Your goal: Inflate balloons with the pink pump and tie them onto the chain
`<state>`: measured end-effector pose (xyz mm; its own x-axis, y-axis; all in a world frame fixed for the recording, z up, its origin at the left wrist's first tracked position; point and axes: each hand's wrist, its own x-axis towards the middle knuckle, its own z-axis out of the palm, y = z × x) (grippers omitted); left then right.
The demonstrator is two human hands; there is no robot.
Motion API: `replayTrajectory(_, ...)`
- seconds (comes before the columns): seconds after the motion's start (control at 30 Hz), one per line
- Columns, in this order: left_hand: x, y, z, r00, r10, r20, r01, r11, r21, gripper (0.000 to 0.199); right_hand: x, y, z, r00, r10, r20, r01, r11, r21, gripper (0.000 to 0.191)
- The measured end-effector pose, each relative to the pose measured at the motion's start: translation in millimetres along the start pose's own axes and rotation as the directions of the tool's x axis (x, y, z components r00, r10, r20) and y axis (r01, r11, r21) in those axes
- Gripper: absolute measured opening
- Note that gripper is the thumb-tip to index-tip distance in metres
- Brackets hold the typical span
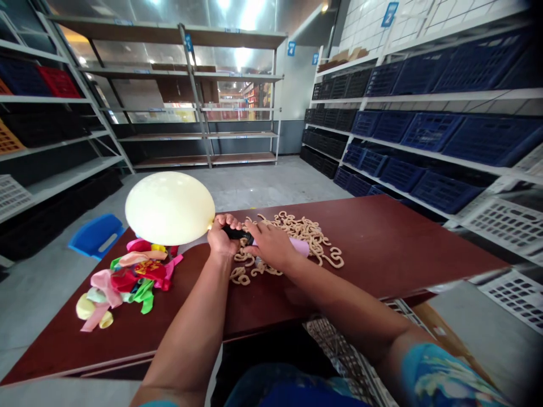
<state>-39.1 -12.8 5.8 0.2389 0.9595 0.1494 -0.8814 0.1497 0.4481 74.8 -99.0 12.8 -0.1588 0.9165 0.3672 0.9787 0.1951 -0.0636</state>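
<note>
A large pale yellow balloon (pixel 169 208) is inflated, its neck at the black end of a pump (pixel 300 247) with a pinkish-purple body. My left hand (pixel 223 234) is wrapped round the black end, beside the balloon's neck. Across the pump lies my right hand (pixel 271 244), its fingers curled over the black part. Beige curled pieces (pixel 307 232) are spread on the table around and behind the pump. To the left lies a pile of uninflated balloons (pixel 127 277) in pink, red, green and yellow.
The dark red table (pixel 382 243) stretches to the right. A blue chair (pixel 97 234) stands beyond its left edge. Metal shelves (pixel 161 137) line the back, and blue crates (pixel 430 131) fill the right-hand racks. White crates (pixel 515 297) are at the lower right.
</note>
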Motion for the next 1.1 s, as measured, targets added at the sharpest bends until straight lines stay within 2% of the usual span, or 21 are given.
replayTrajectory(0.1,5,3,-5.8,1.000,-0.007,-0.022,0.008,0.999,0.041,0.021,-2,-3,-1,1.000,-0.027,-0.007,0.027,0.998,-0.054,0.047)
replayTrajectory(0.17,12,9,-11.4,0.996,-0.008,-0.089,0.013,0.999,0.052,0.020,-10,6,-6,1.000,-0.011,0.015,0.012,0.997,-0.076,0.039)
replayTrajectory(0.27,21,16,-18.1,0.966,0.085,-0.246,-0.065,0.994,0.089,0.018,-22,38,-14,0.987,0.133,0.095,-0.125,0.988,-0.091,0.040)
replayTrajectory(0.33,24,15,-18.8,0.946,0.146,-0.291,-0.102,0.982,0.161,0.017,-22,67,-17,0.934,0.332,0.131,-0.321,0.942,-0.096,0.045)
replayTrajectory(0.4,22,10,-16.4,0.953,0.158,-0.257,-0.096,0.967,0.237,0.016,-17,95,-16,0.853,0.504,0.139,-0.489,0.863,-0.128,0.050)
replayTrajectory(0.5,17,0,-11.3,0.974,0.140,-0.179,-0.078,0.946,0.316,0.017,-5,118,-4,0.755,0.632,0.177,-0.612,0.775,-0.159,0.052)
replayTrajectory(0.57,14,-6,-9.8,0.980,0.117,-0.159,-0.054,0.933,0.355,0.017,-1,121,7,0.719,0.655,0.233,-0.630,0.756,-0.177,0.055)
replayTrajectory(0.67,11,-12,-10.4,0.988,0.065,-0.139,0.000,0.908,0.420,0.014,2,119,20,0.691,0.659,0.298,-0.627,0.751,-0.205,0.061)
replayTrajectory(0.77,7,-17,-10.6,0.997,-0.005,-0.080,0.041,0.886,0.461,0.014,3,122,17,0.670,0.662,0.334,-0.661,0.738,-0.138,0.071)
replayTrajectory(0.83,4,-18,-8.6,0.998,-0.053,-0.042,0.067,0.878,0.474,0.014,5,126,5,0.699,0.650,0.298,-0.670,0.741,-0.047,0.071)
replayTrajectory(0.9,0,-18,-4.8,0.995,-0.097,-0.018,0.094,0.868,0.487,0.014,5,126,-9,0.775,0.608,0.173,-0.626,0.776,0.079,0.062)
replayTrajectory(0.93,-3,-18,-2.7,0.993,-0.120,-0.005,0.107,0.862,0.495,0.013,5,123,-16,0.818,0.569,0.088,-0.575,0.801,0.166,0.056)
replayTrajectory(1.0,-7,-17,1.2,0.985,-0.169,0.021,0.135,0.847,0.514,0.012,4,109,-24,0.874,0.483,-0.054,-0.429,0.820,0.378,0.045)
replayTrajectory(1.03,-9,-17,2.4,0.980,-0.196,0.031,0.150,0.835,0.529,0.012,3,98,-25,0.890,0.448,-0.083,-0.352,0.792,0.498,0.041)
replayTrajectory(1.1,-13,-19,2.7,0.967,-0.250,0.047,0.176,0.791,0.585,0.011,4,72,-22,0.926,0.376,-0.003,-0.261,0.649,0.715,0.038)
